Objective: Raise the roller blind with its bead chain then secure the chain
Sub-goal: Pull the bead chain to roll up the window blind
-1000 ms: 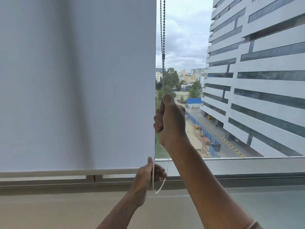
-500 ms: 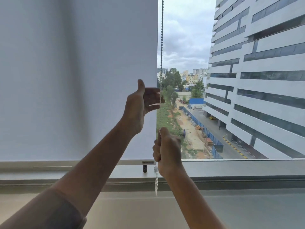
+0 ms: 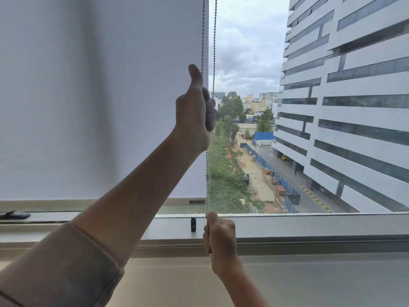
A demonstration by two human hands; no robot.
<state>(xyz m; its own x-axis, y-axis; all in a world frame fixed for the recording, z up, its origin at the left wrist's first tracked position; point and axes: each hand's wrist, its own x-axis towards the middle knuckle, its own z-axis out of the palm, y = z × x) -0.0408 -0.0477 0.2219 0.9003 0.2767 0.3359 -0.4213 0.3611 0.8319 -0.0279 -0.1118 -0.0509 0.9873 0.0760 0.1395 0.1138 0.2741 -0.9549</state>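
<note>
A white roller blind (image 3: 99, 96) covers the left half of the window, its bottom bar (image 3: 177, 201) just above the sill. The bead chain (image 3: 207, 173) hangs in two strands along the blind's right edge. My left hand (image 3: 194, 107) is raised and closed around the chain at mid height, thumb up. My right hand (image 3: 220, 237) grips the same strand low down, in front of the sill. The chain runs taut between the two hands.
A grey window sill (image 3: 309, 224) runs across the view, with a small dark chain holder (image 3: 193, 224) standing on it by my right hand. A dark window handle (image 3: 13, 214) lies at the far left. Outside are a tall white building (image 3: 354, 107) and trees.
My right hand has pulled the chain down to the sill. My left hand has risen and closed on the chain higher up. The blind's bottom bar has lifted a little.
</note>
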